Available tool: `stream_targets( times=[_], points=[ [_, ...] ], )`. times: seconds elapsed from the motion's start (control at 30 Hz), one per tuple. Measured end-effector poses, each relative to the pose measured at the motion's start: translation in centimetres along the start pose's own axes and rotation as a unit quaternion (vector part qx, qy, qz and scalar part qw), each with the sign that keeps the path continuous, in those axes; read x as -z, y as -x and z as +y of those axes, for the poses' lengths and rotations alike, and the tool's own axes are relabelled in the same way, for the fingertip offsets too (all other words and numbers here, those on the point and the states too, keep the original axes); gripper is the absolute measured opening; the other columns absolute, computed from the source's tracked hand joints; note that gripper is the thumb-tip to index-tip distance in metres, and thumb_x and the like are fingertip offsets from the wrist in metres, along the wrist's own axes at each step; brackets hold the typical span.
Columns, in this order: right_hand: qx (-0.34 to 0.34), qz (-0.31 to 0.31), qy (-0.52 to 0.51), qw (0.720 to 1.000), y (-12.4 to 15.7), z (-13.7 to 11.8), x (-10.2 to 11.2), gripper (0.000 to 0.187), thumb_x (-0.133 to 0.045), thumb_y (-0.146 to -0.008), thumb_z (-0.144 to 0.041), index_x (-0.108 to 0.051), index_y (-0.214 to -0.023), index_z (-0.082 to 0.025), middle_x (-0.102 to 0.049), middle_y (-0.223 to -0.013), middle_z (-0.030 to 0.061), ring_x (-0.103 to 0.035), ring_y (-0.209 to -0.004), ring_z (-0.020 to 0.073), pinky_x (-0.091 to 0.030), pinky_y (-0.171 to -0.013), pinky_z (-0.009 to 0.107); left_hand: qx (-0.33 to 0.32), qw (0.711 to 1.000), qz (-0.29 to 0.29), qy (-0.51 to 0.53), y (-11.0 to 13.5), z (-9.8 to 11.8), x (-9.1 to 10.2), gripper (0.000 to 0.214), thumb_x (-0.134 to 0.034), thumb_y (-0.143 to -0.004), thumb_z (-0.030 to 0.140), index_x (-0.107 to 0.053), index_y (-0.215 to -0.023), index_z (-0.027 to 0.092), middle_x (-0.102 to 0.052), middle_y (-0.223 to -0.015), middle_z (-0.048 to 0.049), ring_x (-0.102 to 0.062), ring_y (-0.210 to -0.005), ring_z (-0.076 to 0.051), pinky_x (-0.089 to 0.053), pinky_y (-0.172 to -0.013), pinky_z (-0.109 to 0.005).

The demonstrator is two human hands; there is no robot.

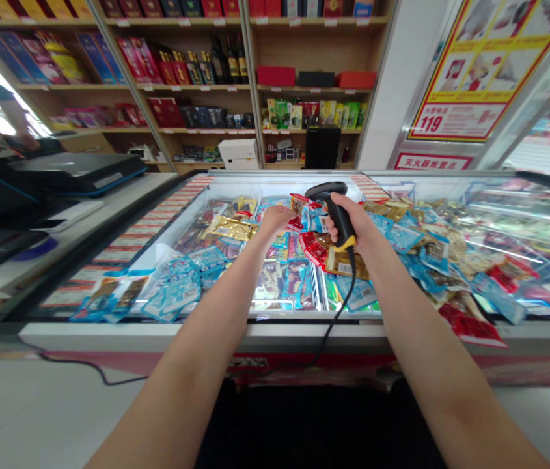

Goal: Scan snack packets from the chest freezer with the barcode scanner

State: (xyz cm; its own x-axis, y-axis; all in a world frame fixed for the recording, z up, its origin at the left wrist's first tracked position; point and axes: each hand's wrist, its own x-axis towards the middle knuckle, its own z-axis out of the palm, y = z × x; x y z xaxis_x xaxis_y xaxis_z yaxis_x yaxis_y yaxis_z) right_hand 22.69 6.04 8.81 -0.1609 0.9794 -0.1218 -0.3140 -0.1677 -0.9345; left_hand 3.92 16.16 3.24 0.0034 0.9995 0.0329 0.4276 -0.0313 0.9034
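My right hand [351,218] is wrapped round the handle of a black and yellow barcode scanner [339,212], its head pointing left and its cord hanging toward me. Just left of it, my left hand [277,220] pinches a small red snack packet [298,212] in front of the scanner head. Both hands are above the glass top of a chest freezer [304,330]. Below the scanner lie another red packet [314,247] and a gold-brown packet [347,266] with a barcode. Blue snack packets [172,286] are heaped to the left, and more blue packets [404,236] lie to the right.
At the left stands a counter [109,212] with dark checkout equipment [79,172]; a person's arm [18,120] shows behind it. Shelves [196,94] of boxes and bottles line the back. Loose red packets [472,319] lie near the freezer's front edge. The scanner cord [336,319] hangs over that edge.
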Motion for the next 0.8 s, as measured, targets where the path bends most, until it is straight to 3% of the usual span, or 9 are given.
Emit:
stream_targets(
  times=[0.37, 0.57, 0.8],
  points=[
    [-0.005, 0.001, -0.007, 1.0, 0.1, -0.1, -0.1, 0.034, -0.053, -0.098, -0.049, -0.056, -0.083, -0.019, -0.057, -0.05, -0.0005, -0.05, -0.034, 0.0112, -0.043, -0.032, 0.021, 0.019, 1.0, -0.007, -0.001, 0.4, 0.4, 0.1, 0.008, -0.063, -0.074, 0.023, -0.067, -0.078, 0.017, -0.069, -0.074, -0.0023, -0.07, -0.073, -0.016, -0.055, -0.067, -0.023],
    [-0.007, 0.006, -0.006, 1.0, 0.3, -0.3, -0.2, 0.035, -0.054, -0.097, -0.05, -0.056, -0.082, -0.019, -0.057, -0.05, -0.0006, -0.05, -0.034, 0.011, -0.042, -0.033, 0.021, 0.046, 0.999, 0.008, -0.016, 1.0, 1.6, 1.3, 0.011, -0.059, -0.074, 0.02, -0.069, -0.075, 0.016, -0.071, -0.076, -0.0061, -0.07, -0.075, -0.018, -0.055, -0.069, -0.026],
    [0.002, 0.012, -0.008, 1.0, 0.2, -0.2, 0.0, 0.035, -0.055, -0.096, -0.051, -0.057, -0.083, -0.019, -0.057, -0.049, -0.0006, -0.049, -0.034, 0.0113, -0.043, -0.033, 0.021, 0.034, 0.99, 0.119, -0.061, -0.3, 1.0, 4.5, 0.022, -0.058, -0.073, 0.027, -0.073, -0.082, 0.014, -0.072, -0.075, -0.0104, -0.069, -0.075, -0.024, -0.052, -0.069, -0.03]
  ],
)
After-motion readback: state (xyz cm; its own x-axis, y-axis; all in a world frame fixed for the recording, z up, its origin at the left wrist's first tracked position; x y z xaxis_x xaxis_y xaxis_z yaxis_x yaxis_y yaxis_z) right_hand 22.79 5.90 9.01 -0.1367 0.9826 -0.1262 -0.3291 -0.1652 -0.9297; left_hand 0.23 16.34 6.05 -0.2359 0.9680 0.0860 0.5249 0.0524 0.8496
